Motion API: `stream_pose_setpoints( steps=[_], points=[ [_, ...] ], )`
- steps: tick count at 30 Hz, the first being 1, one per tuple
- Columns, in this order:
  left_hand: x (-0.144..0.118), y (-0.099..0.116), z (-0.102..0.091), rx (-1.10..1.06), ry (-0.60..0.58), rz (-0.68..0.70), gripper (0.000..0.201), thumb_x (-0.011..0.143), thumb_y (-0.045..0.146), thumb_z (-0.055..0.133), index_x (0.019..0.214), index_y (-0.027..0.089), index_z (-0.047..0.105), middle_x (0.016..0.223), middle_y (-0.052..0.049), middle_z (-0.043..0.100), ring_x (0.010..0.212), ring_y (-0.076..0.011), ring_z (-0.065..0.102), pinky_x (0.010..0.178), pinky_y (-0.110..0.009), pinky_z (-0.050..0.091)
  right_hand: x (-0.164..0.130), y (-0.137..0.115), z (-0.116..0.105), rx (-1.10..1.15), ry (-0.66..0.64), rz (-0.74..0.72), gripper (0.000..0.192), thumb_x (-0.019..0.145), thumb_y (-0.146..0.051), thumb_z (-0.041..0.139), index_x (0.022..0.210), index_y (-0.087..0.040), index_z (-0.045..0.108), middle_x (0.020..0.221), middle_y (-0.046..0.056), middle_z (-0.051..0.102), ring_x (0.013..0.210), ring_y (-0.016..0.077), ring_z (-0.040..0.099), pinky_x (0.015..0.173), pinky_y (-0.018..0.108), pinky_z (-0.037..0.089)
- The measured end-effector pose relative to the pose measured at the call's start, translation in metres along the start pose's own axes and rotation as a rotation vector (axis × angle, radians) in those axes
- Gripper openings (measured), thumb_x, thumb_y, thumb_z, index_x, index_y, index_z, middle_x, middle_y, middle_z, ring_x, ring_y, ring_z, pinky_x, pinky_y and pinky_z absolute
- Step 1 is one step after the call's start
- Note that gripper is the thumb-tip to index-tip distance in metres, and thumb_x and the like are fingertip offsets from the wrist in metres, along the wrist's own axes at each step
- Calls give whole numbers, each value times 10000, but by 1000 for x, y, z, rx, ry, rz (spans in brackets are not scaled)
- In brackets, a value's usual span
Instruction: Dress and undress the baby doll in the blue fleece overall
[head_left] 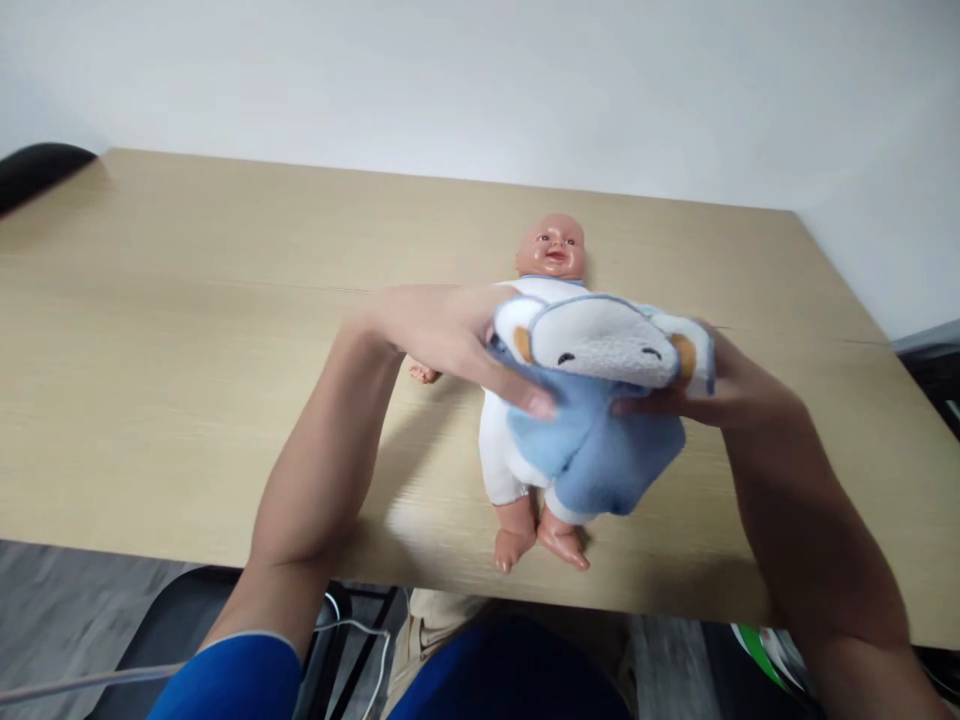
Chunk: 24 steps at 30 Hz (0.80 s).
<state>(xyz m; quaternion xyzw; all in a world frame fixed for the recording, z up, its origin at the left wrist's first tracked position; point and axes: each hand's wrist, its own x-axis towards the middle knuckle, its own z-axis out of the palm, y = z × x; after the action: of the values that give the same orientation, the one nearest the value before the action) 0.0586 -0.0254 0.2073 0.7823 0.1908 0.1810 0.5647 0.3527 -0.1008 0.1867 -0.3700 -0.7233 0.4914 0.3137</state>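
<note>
A baby doll (499,455) in a white outfit lies face up on the table, its head away from me and its bare feet towards me. Above its torso I hold up a light blue and white baby garment (592,430) with an animal face, small ears and orange patches. My left hand (480,335) grips the garment's left side, thumb across the blue cloth. On the opposite side my right hand (724,385) is closed on it, its fingers partly hidden behind an ear. The cloth covers much of the doll's middle and one of its arms.
The light wooden table (225,250) reaches back to a white wall (480,90). A black chair (45,170) stands at the far left corner, and another dark seat (180,620) is below the front edge. A pale cable (97,680) runs at lower left.
</note>
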Motion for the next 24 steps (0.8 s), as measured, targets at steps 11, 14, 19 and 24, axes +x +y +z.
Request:
stream_pose_setpoints(
  steps=[11,14,19,24],
  points=[
    [-20,-10,18,-36,-8,69,509,993,684,1026,1136,223,866,898,-52,819,1008,-289,867,868,-340,768,-26,6,16,207,-235,183,768,803,-532,1144,1476,-278,876,1437,75,926,1512,433,829,1342,580,689],
    [-21,-8,33,-62,-22,89,607,995,806,972,982,215,834,848,-44,785,924,-256,836,831,-328,749,-39,1,23,245,-51,229,692,820,-524,1134,1426,-296,891,1405,67,939,1461,434,854,1300,587,719],
    [-28,-12,62,-166,-108,93,739,834,899,1049,883,197,826,814,-47,777,743,-201,742,696,-311,693,-55,0,40,426,185,310,717,844,-714,1091,1378,-284,880,1389,69,939,1419,423,872,1331,603,689],
    [-42,-27,101,-238,222,38,747,803,942,1036,916,229,843,899,-56,821,855,-240,790,812,-371,737,-61,2,40,331,67,279,666,948,-728,1019,1348,-223,852,1308,125,934,1301,389,902,1089,463,781]
  ],
)
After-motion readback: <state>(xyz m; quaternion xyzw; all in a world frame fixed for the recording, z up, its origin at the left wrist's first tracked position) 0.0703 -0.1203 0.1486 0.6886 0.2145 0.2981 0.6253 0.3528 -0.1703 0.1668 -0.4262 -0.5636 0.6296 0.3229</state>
